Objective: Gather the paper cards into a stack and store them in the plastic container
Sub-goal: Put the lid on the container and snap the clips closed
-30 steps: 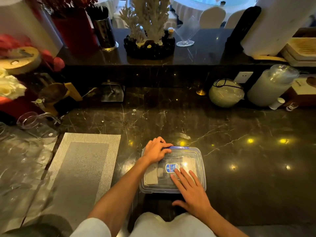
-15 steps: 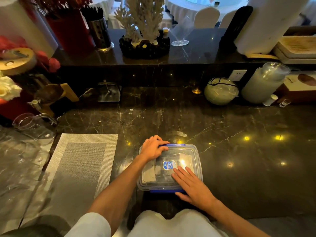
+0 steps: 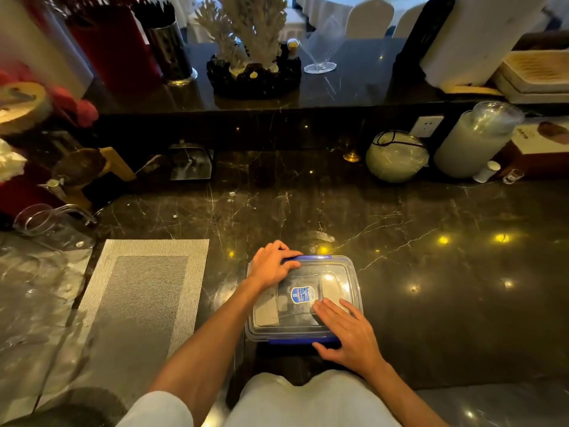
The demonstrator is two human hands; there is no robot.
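Now near blue clip [image 3: 303, 340] snapped down since a moment ago. Left hand [image 3: 272, 266] open on far clip; right hand [image 3: 346, 331] flat on lid [image 3: 332, 272]. Cards [image 3: 268, 309] inside container [image 3: 357, 303]. Nearly done.

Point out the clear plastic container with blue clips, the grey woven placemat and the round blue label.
clear plastic container [image 3: 351, 272]: head view, far right lid rim.
grey woven placemat [image 3: 144, 303]: head view, dark centre.
round blue label [image 3: 302, 294]: head view, label's middle.
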